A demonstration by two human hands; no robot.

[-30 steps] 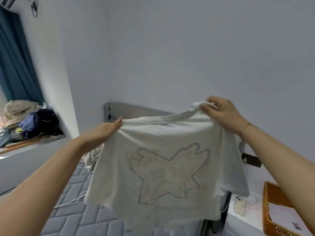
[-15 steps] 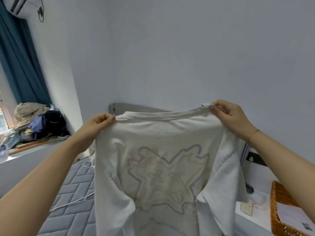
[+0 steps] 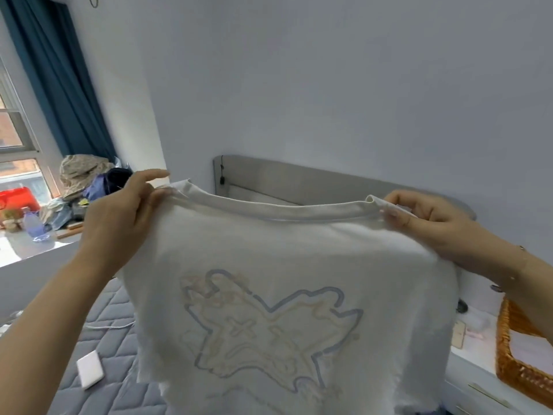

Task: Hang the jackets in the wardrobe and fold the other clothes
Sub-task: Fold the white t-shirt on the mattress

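T-shirt: we hold the white T-shirt [image 3: 287, 295] up in the air above the bed [image 3: 98, 330], spread flat between our two hands, the faint outlined print facing us; we judge this is to get it square and free of twists so it folds cleanly.
Left grip: our left hand [image 3: 119, 217] pinches the shoulder seam just beside the collar [image 3: 269, 209], thumb and fingers closed on cloth, the forefinger lifted clear above the edge.
Right grip: our right hand [image 3: 431, 223] pinches the opposite shoulder, fingers curled round a small bunch of fabric.
Why the shoulders: holding both top corners level keeps the neckline taut and lets the body hang straight by its own weight.
Bed: the quilted grey mattress lies below, with a white cable [image 3: 107, 326] and a small white block [image 3: 89, 373] on it; we would lay the shirt clear of these.
Surroundings: a heap of clothes [image 3: 86, 181] sits on the window ledge; a wicker basket [image 3: 508, 354] stands at the right.
Stage: as we judge it, folding has not yet begun.
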